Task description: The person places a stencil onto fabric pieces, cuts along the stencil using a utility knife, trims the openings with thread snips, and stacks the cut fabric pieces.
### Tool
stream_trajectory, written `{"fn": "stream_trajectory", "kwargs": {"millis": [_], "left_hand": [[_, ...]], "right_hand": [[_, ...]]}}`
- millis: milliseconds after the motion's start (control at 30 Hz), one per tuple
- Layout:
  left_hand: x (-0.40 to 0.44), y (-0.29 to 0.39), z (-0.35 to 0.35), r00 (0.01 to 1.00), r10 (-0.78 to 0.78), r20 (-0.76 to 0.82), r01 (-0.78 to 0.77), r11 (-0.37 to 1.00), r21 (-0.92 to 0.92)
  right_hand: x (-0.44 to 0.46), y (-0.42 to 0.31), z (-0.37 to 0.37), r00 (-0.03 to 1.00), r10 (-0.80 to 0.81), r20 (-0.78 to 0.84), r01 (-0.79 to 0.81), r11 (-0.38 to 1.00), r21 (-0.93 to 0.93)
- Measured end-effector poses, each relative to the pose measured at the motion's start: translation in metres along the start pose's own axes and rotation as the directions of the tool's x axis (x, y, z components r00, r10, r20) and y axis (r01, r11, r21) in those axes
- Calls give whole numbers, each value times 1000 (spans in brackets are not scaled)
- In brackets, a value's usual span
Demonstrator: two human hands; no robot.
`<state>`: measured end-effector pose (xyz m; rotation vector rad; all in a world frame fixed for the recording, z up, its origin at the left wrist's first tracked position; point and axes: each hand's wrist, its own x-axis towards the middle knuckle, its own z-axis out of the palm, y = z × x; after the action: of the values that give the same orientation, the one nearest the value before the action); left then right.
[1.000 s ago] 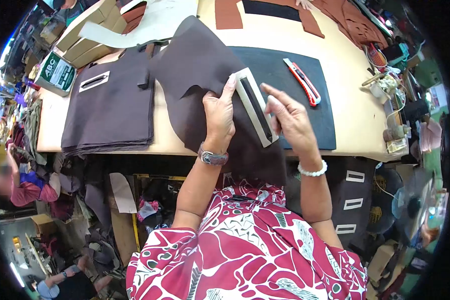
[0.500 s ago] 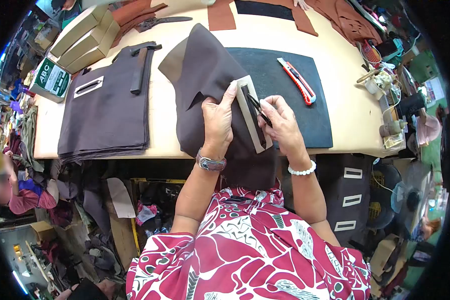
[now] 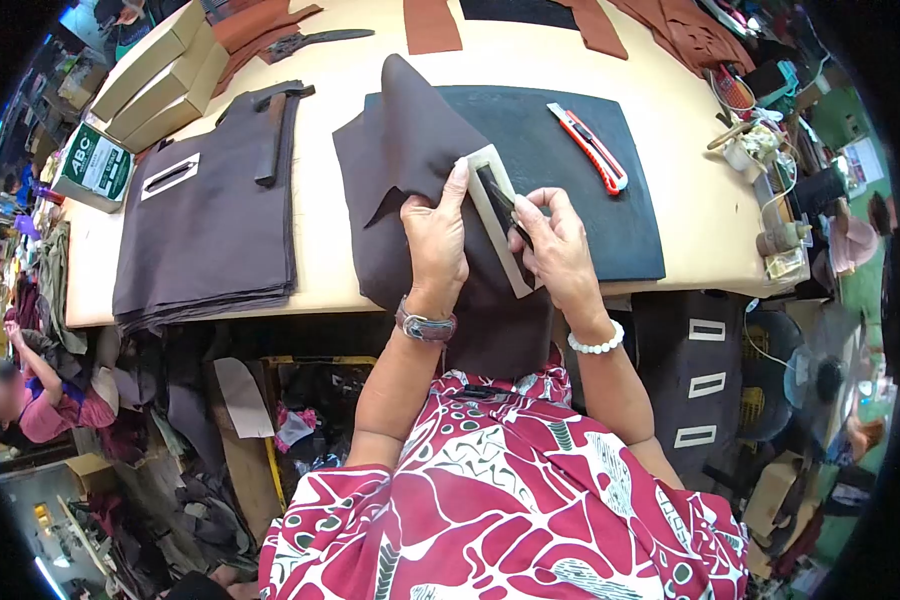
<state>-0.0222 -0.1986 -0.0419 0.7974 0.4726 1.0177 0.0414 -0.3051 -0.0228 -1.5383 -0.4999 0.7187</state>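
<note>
My left hand (image 3: 436, 232) is closed on a dark brown leather piece (image 3: 410, 130), its thumb pressed along the edge of a pale rectangular frame (image 3: 511, 256) fixed on it. Inside the frame runs a long narrow slot. My right hand (image 3: 558, 245) pinches small black scissors (image 3: 516, 222), their tips at the slot; the fingers cover most of them. The leather is folded and bulges up beyond my left hand, and its lower end hangs over the table edge towards my lap. Under it lies a dark cutting mat (image 3: 610, 235).
An orange-white utility knife (image 3: 590, 150) rests on the mat. At left are stacked dark leather pieces (image 3: 215, 235) with a hammer (image 3: 271, 140) on top, a green-white ABC box (image 3: 95, 165) and cardboard boxes (image 3: 160, 75). Large shears (image 3: 315, 42) lie farther back. A person (image 3: 55, 400) is at far left.
The upper part of the leather has folded inward and stands narrower. My right hand has shifted slightly, with the scissors still at the slot. The view has moved a little.
</note>
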Motion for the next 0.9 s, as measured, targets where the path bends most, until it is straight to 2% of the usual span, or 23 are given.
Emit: {"fn": "stream_trajectory", "kwargs": {"millis": [200,467,567,767,900], "left_hand": [[-5,0,-5,1000,-22,-2,21,998,-60],[-6,2,-3,1000,6,-31,-7,999,-36],[-8,4,-2,999,0,-43,-2,999,-36],[-3,7,-4,998,-31,-48,28,998,-57],[-3,3,-5,999,-33,-17,33,999,-37]], "right_hand": [[-1,3,10,998,-59,-35,61,997,54],[-1,8,14,998,-46,-45,52,988,147],[-3,10,18,994,-91,-56,100,978,184],[-8,15,7,998,-23,-55,29,993,111],[-9,11,3,1000,-4,-15,6,990,142]]}}
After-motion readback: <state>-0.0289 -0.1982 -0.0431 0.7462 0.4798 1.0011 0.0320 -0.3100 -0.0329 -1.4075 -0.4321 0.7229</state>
